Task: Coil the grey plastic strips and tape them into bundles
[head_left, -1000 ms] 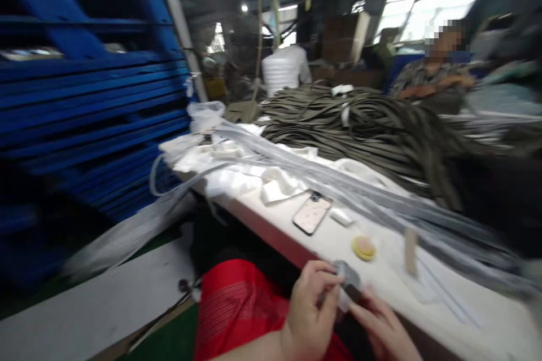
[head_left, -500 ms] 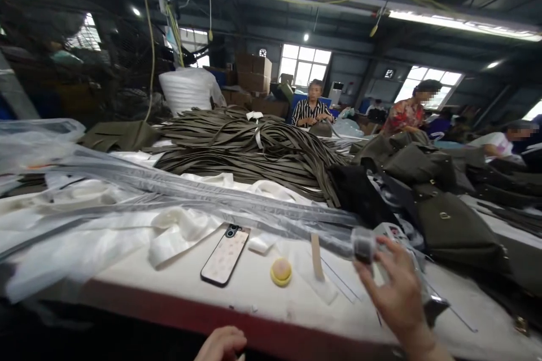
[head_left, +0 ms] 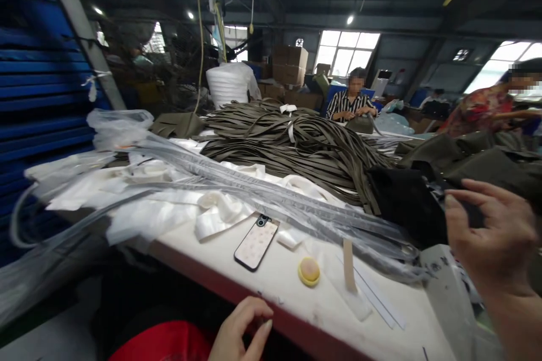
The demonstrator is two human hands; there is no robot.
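My right hand (head_left: 493,231) is raised at the right with the thumb and fingers apart and nothing visible between them. Below it stands a white machine-like housing (head_left: 440,276) with dark markings, partly covered by my hand and wrist. My left hand (head_left: 243,327) hangs at the table's front edge, its fingers loosely bent and the thumb slightly apart, holding nothing that shows. A phone in a pale patterned case (head_left: 257,242) lies beyond it. To the phone's right sit a round yellow-rimmed item (head_left: 309,271), a tan strip (head_left: 349,265) and thin white strips (head_left: 379,293).
Long strips in clear plastic (head_left: 271,203) run across the white table (head_left: 190,242). Behind lie bundled olive straps (head_left: 288,146), a black cloth item (head_left: 406,197) and olive bags (head_left: 491,169). Blue stacked panels (head_left: 42,141) stand at left. Two co-workers sit or stand beyond.
The view has turned left. My right hand has lifted away from the small clear round item it was at, and that item is no longer in its fingers. My left hand shows more fully.
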